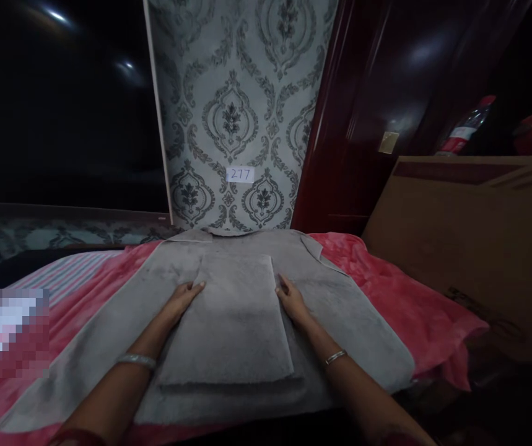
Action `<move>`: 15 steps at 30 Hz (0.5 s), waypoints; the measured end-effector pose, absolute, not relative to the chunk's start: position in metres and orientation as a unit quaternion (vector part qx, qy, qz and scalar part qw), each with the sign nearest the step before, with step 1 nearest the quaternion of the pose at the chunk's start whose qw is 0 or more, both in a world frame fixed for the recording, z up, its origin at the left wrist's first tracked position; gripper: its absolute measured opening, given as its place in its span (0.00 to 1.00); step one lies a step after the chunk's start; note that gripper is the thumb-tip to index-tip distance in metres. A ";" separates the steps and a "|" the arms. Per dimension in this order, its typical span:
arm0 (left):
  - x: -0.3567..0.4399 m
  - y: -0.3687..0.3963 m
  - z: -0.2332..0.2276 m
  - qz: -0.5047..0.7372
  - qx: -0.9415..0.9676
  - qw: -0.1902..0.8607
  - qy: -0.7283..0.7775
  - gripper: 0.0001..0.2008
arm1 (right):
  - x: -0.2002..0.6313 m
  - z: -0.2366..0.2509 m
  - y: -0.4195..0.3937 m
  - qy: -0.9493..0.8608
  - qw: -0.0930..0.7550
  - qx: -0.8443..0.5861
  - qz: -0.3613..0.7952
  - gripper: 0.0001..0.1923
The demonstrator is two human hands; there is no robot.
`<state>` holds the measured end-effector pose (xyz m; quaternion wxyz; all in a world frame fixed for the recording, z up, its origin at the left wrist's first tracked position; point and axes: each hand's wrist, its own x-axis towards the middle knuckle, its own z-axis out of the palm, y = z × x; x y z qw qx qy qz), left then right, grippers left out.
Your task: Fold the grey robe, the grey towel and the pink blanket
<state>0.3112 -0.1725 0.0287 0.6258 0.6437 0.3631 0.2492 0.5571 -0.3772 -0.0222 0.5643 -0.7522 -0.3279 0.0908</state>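
Fingers [194,287] of both hands lay flat and together along the side edges of the folded grey towel [233,322] on the red bedspread [400,303]; it looked soft, floppy and light, best held by those edges.

Both forearms are bare. The left hand [183,298] has a broad silver bangle [136,360] at its wrist; the right hand [291,301] has a thinner silver bracelet [335,357]. Red sleeve edges show near the elbows.

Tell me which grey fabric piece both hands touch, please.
The smaller folded grey piece on top; left hand and right hand press its edges, not the larger spread grey garment beneath.
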 end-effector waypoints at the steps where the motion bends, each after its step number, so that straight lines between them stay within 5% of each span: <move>1: 0.310 -0.172 0.027 0.250 0.640 0.636 0.351 0.18 | 0.559 -0.024 -0.378 -0.351 0.548 -0.755 0.078 0.27; 11: 0.306 -0.172 0.026 0.249 0.635 0.651 0.332 0.25 | 0.583 -0.023 -0.363 -0.434 0.432 -0.790 0.030 0.30; 15: 0.306 -0.174 0.026 0.243 0.628 0.665 0.324 0.24 | 0.588 -0.013 -0.352 -0.450 0.393 -0.801 0.023 0.23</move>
